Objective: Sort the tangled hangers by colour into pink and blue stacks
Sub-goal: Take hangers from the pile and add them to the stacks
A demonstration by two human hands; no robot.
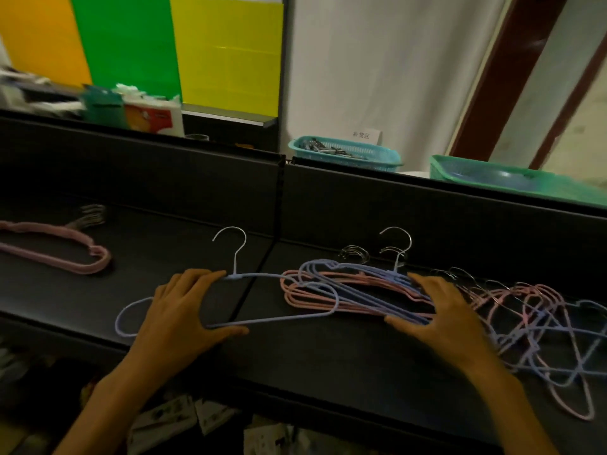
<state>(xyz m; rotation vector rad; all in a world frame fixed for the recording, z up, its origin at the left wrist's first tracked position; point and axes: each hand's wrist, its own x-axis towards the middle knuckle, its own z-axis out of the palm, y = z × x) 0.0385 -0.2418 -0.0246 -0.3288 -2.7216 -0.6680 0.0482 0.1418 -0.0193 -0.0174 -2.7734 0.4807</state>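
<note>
a person's two bare hands work over a dark shelf (pixel 328 353), seen from above. the left hand (pixel 184 310) grips a single blue hanger (pixel 262 275), fingers over its top bar near the neck and thumb at its lower bar; its metal hook points away from the person. the hanger's right end overlaps a mixed bundle of pink and blue hangers (pixel 354 293) lying at centre. the right hand (pixel 443 313) rests on that bundle with fingers spread and nearly straight, thumb reaching along its near edge. to the right of this hand, a looser tangle of pink and blue hangers (pixel 542 333) sprawls across the shelf. far left on the shelf lies a pink stack (pixel 65 254), well apart from the rest. behind the shelf's back wall stand two green baskets (pixel 345 152).
</note>
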